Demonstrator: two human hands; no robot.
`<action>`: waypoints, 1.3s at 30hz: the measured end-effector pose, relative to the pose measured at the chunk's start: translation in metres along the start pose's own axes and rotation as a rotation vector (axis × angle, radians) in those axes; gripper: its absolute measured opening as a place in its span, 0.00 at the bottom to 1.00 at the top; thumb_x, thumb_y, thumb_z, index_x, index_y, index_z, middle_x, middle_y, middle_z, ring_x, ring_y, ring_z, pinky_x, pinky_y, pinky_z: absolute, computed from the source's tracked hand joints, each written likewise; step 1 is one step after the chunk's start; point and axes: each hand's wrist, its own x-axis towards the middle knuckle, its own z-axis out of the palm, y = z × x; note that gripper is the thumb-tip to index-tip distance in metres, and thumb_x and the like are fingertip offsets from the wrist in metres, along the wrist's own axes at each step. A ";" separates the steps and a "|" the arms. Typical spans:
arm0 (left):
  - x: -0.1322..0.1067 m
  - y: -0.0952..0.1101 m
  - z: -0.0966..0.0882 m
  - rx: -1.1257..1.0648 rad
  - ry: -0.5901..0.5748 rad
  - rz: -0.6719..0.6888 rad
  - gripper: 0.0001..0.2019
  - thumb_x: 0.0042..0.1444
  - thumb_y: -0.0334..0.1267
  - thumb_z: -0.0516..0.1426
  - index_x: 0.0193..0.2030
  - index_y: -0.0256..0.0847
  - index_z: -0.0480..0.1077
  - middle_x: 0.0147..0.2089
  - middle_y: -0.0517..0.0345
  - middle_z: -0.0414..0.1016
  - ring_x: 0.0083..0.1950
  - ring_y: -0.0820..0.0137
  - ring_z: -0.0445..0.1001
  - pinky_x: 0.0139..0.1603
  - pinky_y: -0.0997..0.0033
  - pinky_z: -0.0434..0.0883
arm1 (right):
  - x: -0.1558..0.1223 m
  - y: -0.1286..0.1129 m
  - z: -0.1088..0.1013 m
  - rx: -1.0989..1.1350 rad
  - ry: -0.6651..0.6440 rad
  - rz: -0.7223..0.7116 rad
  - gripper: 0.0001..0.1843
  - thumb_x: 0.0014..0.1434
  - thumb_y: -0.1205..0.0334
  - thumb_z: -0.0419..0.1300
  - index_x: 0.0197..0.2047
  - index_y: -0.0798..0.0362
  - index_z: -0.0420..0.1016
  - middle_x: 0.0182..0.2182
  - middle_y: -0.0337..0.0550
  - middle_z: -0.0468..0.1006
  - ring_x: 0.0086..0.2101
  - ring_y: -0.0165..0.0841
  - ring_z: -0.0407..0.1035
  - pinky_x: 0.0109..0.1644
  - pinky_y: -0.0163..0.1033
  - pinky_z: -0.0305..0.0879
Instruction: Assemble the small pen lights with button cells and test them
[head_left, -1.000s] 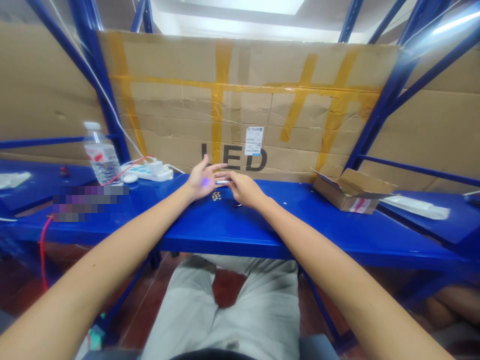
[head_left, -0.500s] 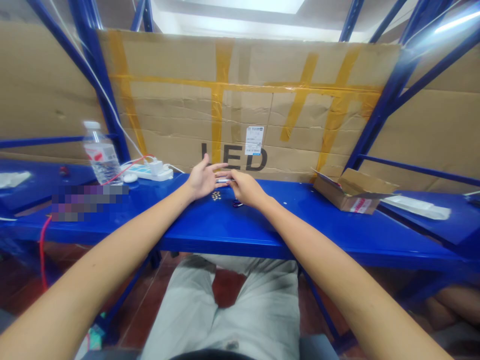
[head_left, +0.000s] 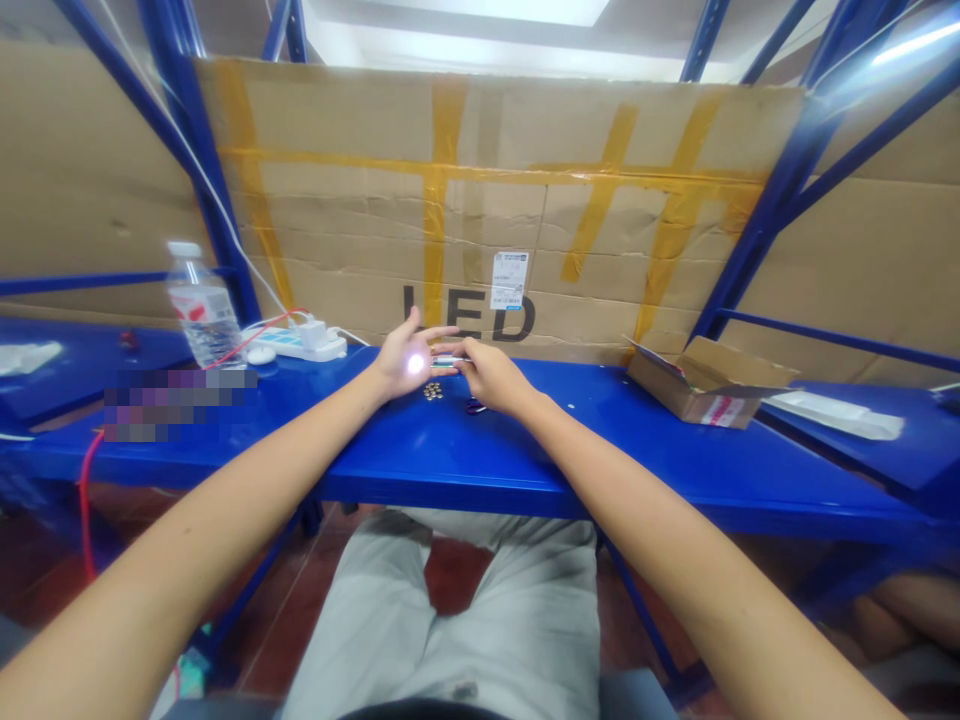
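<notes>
Grey trousers (head_left: pixel 450 610) fill bottom centre, below the blue desk (head_left: pixel 442 455). Mid-frame, the right hand (head_left: pixel 496 378) pinches a slim pen-like stick (head_left: pixel 447 361) above small brassy pieces (head_left: pixel 433 391); the left hand (head_left: pixel 399 368) spreads open, seemingly empty, a bright spot glowing on its palm. Taped cardboard (head_left: pixel 360 230) stands behind.

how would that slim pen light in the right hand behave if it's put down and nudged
The slim pen light would probably roll, as its body looks narrow and tube-like. It's likely stiff, since it runs straight out from the right hand. It may be fairly light, as a one-handed pinch supports it.
</notes>
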 end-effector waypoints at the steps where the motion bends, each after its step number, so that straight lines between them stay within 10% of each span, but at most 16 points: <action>1: 0.000 0.000 0.000 0.001 0.001 -0.002 0.40 0.64 0.66 0.42 0.63 0.31 0.66 0.52 0.31 0.78 0.55 0.45 0.76 0.56 0.45 0.71 | 0.000 0.000 0.000 -0.003 0.000 0.001 0.06 0.68 0.68 0.53 0.47 0.55 0.68 0.48 0.57 0.81 0.48 0.45 0.76 0.49 0.47 0.70; 39: 0.002 -0.001 -0.002 -0.022 -0.018 -0.020 0.40 0.65 0.66 0.40 0.62 0.31 0.67 0.49 0.35 0.78 0.51 0.51 0.78 0.49 0.51 0.75 | -0.001 -0.003 -0.001 -0.141 0.030 -0.015 0.17 0.62 0.72 0.53 0.52 0.56 0.74 0.48 0.53 0.81 0.46 0.42 0.75 0.48 0.44 0.69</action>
